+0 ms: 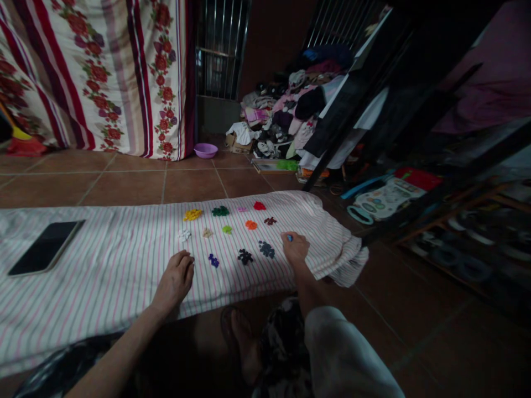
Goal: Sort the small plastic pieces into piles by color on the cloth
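Observation:
Small heaps of tiny coloured pieces lie sorted on a striped cloth (124, 249): yellow (192, 214), dark green (220, 211), pink (241, 209), red (259, 205), brown (270, 221), orange (251, 225), lime green (227, 229), beige (207, 233), white (185, 235), dark blue (213, 260), black (245, 256) and dark grey (266, 249). My right hand (296, 251), closed right of the grey heap, has a small blue piece (290, 238) at its fingertips. Left of the dark blue heap, my left hand (177, 273) rests with fingers curled together; what they hold, if anything, is too small to name.
A phone or tablet (45, 248) lies on the cloth at left. Beyond it are tiled floor, a floral curtain (99, 77), a purple basin (206, 150) and a pile of clothes (290, 110). A dark rack (448, 237) stands at right.

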Demonstrator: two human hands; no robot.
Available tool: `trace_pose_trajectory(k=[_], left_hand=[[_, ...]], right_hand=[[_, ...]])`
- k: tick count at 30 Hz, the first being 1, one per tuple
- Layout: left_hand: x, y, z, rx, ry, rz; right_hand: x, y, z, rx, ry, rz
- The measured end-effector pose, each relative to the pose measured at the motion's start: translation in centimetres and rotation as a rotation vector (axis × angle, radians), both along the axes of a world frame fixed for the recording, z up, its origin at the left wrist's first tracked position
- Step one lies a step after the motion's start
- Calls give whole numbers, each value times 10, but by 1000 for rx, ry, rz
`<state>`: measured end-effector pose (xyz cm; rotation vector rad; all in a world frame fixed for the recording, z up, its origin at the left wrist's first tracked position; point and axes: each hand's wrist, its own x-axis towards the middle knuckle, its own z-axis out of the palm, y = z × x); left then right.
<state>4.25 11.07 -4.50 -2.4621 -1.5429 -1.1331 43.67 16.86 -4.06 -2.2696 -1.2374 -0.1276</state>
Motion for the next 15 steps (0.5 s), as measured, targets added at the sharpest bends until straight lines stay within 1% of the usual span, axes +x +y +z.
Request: trace_pose_trajectory(k=[6, 11, 15], left_hand=[[-1, 0, 2, -20, 9, -1], [-1, 0, 2, -7, 16, -6], [-1, 0, 2, -16, 13, -3]], right_hand=[[-3, 0, -7, 95, -67, 163], [-4, -4, -14, 145, -103, 221], [-3, -4, -17, 143, -124, 212]])
